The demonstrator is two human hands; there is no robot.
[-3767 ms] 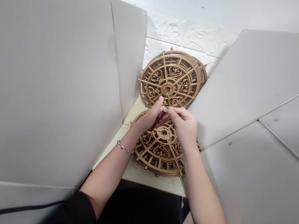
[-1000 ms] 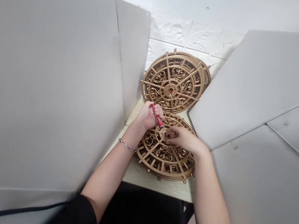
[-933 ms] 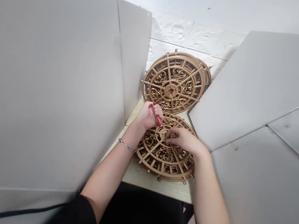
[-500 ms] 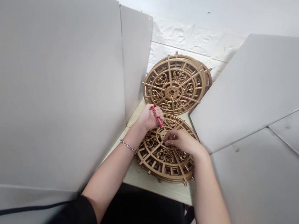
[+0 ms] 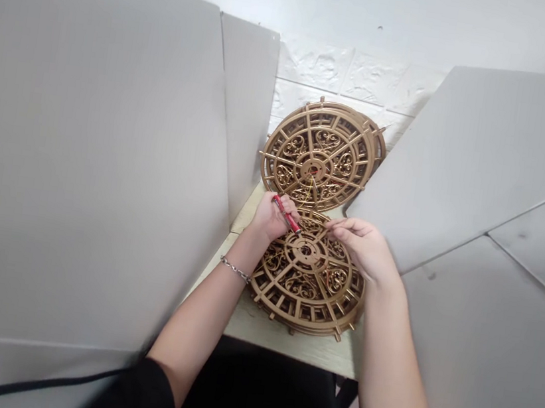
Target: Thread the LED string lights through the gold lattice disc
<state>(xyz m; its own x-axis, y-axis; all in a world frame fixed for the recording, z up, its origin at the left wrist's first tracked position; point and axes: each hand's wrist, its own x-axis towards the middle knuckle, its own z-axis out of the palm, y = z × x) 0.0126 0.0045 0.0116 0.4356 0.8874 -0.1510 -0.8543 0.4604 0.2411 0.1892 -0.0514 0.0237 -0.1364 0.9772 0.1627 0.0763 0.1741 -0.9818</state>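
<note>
My left hand is closed around a slim red pen-like tool with a dark tip, which slants down toward the hub of the front gold openwork disc. Over the upper right of that disc, my right hand has its thumb and fingers pinched together; what they hold, if anything, is too small to make out. Thin yellow wire shows on the disc's left side, near my left wrist. Behind it, a second gold disc leans back, with thin yellow and red wires at its centre.
Both discs rest on a pale wooden tabletop, with more discs layered beneath or behind them. Tall grey panels stand close on the left and right. A white brick-patterned wall rises behind. A black cable runs at lower left.
My right hand has moved from the front disc's hub up and to the right, so the hub now shows. My left hand keeps its place with the red tool.
</note>
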